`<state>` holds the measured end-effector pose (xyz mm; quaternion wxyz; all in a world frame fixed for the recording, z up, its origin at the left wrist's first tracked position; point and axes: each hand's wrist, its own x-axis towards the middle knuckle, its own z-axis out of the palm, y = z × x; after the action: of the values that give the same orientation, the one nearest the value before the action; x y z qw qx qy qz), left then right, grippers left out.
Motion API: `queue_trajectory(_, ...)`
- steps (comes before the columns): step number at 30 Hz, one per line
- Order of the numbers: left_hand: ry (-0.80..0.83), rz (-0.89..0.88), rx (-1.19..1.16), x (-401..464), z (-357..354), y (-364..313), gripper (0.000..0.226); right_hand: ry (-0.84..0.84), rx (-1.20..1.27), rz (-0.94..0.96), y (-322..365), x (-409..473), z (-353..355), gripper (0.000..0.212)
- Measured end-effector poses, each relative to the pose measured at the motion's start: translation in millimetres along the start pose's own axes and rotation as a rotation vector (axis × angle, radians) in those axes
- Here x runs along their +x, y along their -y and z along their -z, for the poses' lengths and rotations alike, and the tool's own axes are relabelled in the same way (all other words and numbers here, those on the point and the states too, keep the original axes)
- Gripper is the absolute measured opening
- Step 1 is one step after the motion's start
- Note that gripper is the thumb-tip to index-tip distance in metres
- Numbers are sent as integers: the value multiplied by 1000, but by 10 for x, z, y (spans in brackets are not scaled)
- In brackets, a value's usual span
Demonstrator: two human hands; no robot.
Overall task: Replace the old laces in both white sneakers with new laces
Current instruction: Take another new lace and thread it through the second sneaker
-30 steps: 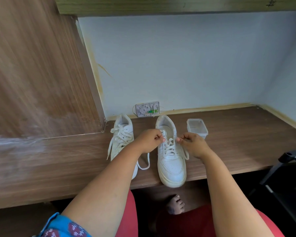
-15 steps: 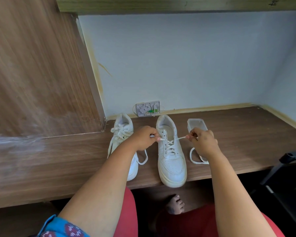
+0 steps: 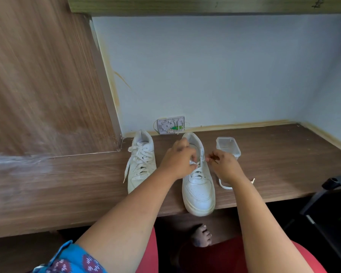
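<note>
With the left hand (image 3: 178,158) pinching the lace (image 3: 195,166) of the right sneaker (image 3: 198,186) at the worktop (image 3: 283,164) front edge and the right hand (image 3: 223,164) closed, apparently on its other end, a hard tug risked dragging the overhanging shoe off

Two white sneakers (image 3: 198,192) with a smooth, leather-like matt finish and flat woven cloth laces (image 3: 140,158) rest on a dark wood-grain desk (image 3: 274,164) with a slight sheen. A clear, glossy plastic container (image 3: 228,146) stands beside them. The wall (image 3: 215,71) is matt painted.
</note>
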<state>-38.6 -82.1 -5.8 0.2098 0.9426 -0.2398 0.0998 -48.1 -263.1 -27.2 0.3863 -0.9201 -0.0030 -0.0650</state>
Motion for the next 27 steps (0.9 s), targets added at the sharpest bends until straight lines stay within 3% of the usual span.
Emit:
queue_trajectory(7, 129, 109, 242, 56, -182, -160, 23, 28, -16, -57, 65, -43, 53, 43)
queue_trajectory(13, 75, 219, -243, 66, -236, -6, 17, 3, 107, -177, 83, -28, 177, 44)
queue_trajectory(16, 37, 178, -206, 58, -196, 14, 17, -3, 47, -227, 53, -12, 186, 43)
queue_trajectory(20, -21, 139, -28, 73, -188, -71, 7, 23, -3, -106, 20, -11, 157, 19)
queue_trajectory(22, -9, 137, 37, 93, -212, -122, 9, 71, 20, -18, -18, -8, 92, 26)
queue_trajectory(27, 35, 131, 125, 105, -247, -186, 13, 46, 54, 91, -28, -21, -55, 15)
